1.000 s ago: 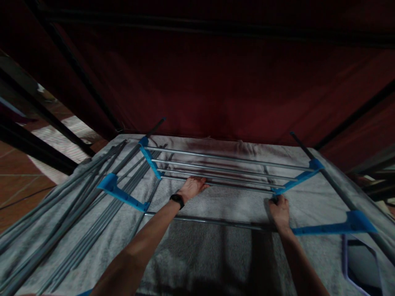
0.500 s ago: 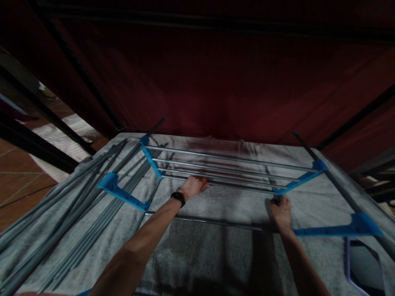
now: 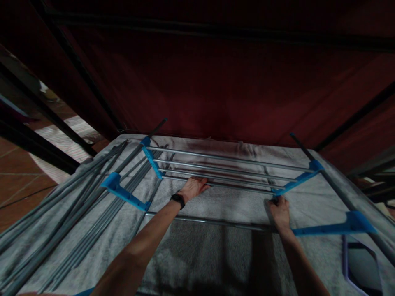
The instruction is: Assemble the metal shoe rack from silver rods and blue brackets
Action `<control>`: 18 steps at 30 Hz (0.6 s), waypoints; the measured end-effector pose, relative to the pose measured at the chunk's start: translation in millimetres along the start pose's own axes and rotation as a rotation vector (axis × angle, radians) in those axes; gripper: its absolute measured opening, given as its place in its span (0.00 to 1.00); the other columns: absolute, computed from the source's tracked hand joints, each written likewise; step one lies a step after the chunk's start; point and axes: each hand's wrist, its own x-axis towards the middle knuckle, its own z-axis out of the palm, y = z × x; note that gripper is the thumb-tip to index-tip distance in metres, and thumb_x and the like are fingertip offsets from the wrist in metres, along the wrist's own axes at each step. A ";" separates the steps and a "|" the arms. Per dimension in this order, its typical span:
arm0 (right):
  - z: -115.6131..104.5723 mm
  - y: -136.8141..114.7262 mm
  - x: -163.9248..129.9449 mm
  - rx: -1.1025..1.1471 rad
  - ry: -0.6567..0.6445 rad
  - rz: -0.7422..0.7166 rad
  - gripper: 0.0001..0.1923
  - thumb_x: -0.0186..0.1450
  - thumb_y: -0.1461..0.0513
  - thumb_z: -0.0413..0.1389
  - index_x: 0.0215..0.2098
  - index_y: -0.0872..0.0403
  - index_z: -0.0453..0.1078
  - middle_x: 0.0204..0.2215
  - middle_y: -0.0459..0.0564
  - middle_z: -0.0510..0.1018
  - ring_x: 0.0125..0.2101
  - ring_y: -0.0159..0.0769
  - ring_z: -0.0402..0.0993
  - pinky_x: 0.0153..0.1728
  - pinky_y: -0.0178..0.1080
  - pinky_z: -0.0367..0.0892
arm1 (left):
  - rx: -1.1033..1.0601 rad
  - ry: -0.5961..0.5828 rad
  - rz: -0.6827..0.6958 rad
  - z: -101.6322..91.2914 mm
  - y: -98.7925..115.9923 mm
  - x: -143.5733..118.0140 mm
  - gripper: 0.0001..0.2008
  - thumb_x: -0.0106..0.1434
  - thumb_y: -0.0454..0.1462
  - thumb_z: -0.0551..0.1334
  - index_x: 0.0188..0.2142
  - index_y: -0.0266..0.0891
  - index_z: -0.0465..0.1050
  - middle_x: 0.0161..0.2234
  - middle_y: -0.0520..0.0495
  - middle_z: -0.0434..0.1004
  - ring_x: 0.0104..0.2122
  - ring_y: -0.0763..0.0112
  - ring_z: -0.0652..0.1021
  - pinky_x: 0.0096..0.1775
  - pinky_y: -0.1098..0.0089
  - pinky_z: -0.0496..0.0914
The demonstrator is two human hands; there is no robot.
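Note:
A part-built rack of grey metal rods and blue plastic brackets lies on a grey cloth. My left hand point(image 3: 194, 187), with a dark band on its wrist, is closed over the front rod point(image 3: 231, 187) of the far rung group. At that rod's right end, my right hand point(image 3: 280, 209) grips the lower end of the far right blue bracket point(image 3: 298, 181); its fingertips are partly hidden. On the left, the far blue bracket point(image 3: 152, 159) holds the other rod ends. Nearer to me, a single rod point(image 3: 216, 222) runs between the near left bracket point(image 3: 125, 193) and the near right bracket point(image 3: 333, 229).
Loose grey tubes point(image 3: 92, 230) lie in a bundle on the cloth at left. A phone-like device with a purple edge point(image 3: 362, 263) rests at the lower right. Dark red fabric point(image 3: 216, 90) on a dark frame stands behind. Tiled floor point(image 3: 18, 181) shows at far left.
The right brackets and upright have shifted slightly left, while the left brackets appear slightly further right. Both hands keep nearly the same places. The view has tilted a little.

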 end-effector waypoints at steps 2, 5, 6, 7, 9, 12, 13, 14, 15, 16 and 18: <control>-0.1 0.0 0.5 -0.015 -0.014 0.017 0.30 0.57 0.50 0.50 0.54 0.55 0.65 0.42 0.56 0.66 0.44 0.49 0.65 0.53 0.52 0.63 | 0.001 0.005 0.000 1.5 -0.9 0.3 0.19 0.74 0.49 0.50 0.44 0.39 0.73 0.37 0.43 0.81 0.40 0.61 0.81 0.42 0.65 0.68; -0.1 0.0 0.7 -0.032 -0.011 0.014 0.31 0.58 0.50 0.50 0.55 0.57 0.64 0.43 0.58 0.66 0.45 0.50 0.65 0.53 0.52 0.63 | 0.002 -0.018 -0.014 1.7 -1.0 1.4 0.19 0.74 0.49 0.51 0.43 0.39 0.73 0.36 0.43 0.81 0.39 0.61 0.80 0.41 0.66 0.68; -0.1 -0.1 0.6 -0.034 -0.010 0.011 0.31 0.58 0.50 0.50 0.55 0.56 0.64 0.43 0.58 0.66 0.45 0.50 0.65 0.53 0.52 0.63 | 0.002 -0.029 -0.016 1.0 -0.8 1.9 0.19 0.74 0.49 0.51 0.43 0.39 0.73 0.36 0.43 0.81 0.38 0.62 0.80 0.40 0.66 0.68; -0.2 -0.2 0.4 -0.034 -0.008 0.009 0.30 0.58 0.50 0.50 0.55 0.56 0.65 0.43 0.57 0.66 0.45 0.50 0.65 0.53 0.52 0.63 | 0.004 -0.038 -0.018 0.1 -0.4 2.3 0.19 0.74 0.49 0.51 0.44 0.39 0.73 0.36 0.43 0.81 0.38 0.62 0.80 0.40 0.66 0.68; -0.4 -0.8 0.0 -0.031 -0.002 0.000 0.29 0.58 0.50 0.50 0.54 0.56 0.65 0.43 0.57 0.66 0.44 0.49 0.65 0.53 0.52 0.63 | 0.014 -0.053 -0.022 -1.9 0.6 2.8 0.19 0.74 0.49 0.51 0.44 0.39 0.73 0.36 0.42 0.81 0.38 0.61 0.81 0.40 0.66 0.68; -0.6 -1.7 -0.6 -0.026 0.009 -0.010 0.28 0.58 0.51 0.51 0.53 0.55 0.66 0.41 0.56 0.66 0.43 0.48 0.65 0.53 0.51 0.64 | 0.035 -0.067 -0.026 -4.2 2.0 2.9 0.19 0.74 0.48 0.50 0.45 0.39 0.73 0.34 0.42 0.81 0.38 0.61 0.81 0.39 0.66 0.67; -0.6 -1.8 -0.7 -0.024 0.011 -0.007 0.28 0.58 0.51 0.51 0.53 0.55 0.66 0.41 0.56 0.66 0.43 0.48 0.65 0.53 0.51 0.64 | 0.039 -0.067 -0.025 -4.6 2.3 2.9 0.19 0.74 0.48 0.50 0.45 0.39 0.73 0.34 0.42 0.81 0.38 0.61 0.81 0.38 0.66 0.67; -0.4 -1.8 -0.9 -0.024 0.014 -0.002 0.28 0.58 0.51 0.51 0.53 0.55 0.66 0.41 0.55 0.66 0.43 0.48 0.65 0.53 0.51 0.64 | 0.042 -0.066 -0.024 -4.8 2.6 2.7 0.19 0.74 0.48 0.50 0.45 0.39 0.73 0.34 0.42 0.81 0.38 0.61 0.81 0.38 0.66 0.67; -0.2 -1.6 -0.9 -0.025 0.018 0.006 0.28 0.58 0.51 0.51 0.53 0.55 0.66 0.41 0.55 0.66 0.43 0.48 0.65 0.53 0.50 0.64 | 0.043 -0.064 -0.022 -5.0 2.7 2.6 0.19 0.74 0.48 0.50 0.46 0.39 0.73 0.34 0.42 0.81 0.38 0.61 0.81 0.38 0.66 0.67; 0.1 -1.2 -0.9 -0.028 0.017 0.011 0.28 0.58 0.51 0.51 0.54 0.55 0.66 0.41 0.55 0.66 0.43 0.48 0.65 0.53 0.50 0.64 | 0.044 -0.063 -0.021 -5.1 2.9 2.5 0.19 0.74 0.48 0.50 0.46 0.39 0.72 0.34 0.42 0.81 0.38 0.61 0.81 0.38 0.66 0.66; 0.7 0.0 -0.6 -0.030 0.010 0.012 0.29 0.59 0.50 0.51 0.55 0.55 0.65 0.42 0.56 0.66 0.43 0.48 0.65 0.53 0.50 0.64 | 0.045 -0.065 -0.021 -5.2 3.1 2.5 0.19 0.74 0.48 0.50 0.46 0.39 0.73 0.35 0.42 0.81 0.38 0.61 0.81 0.38 0.66 0.67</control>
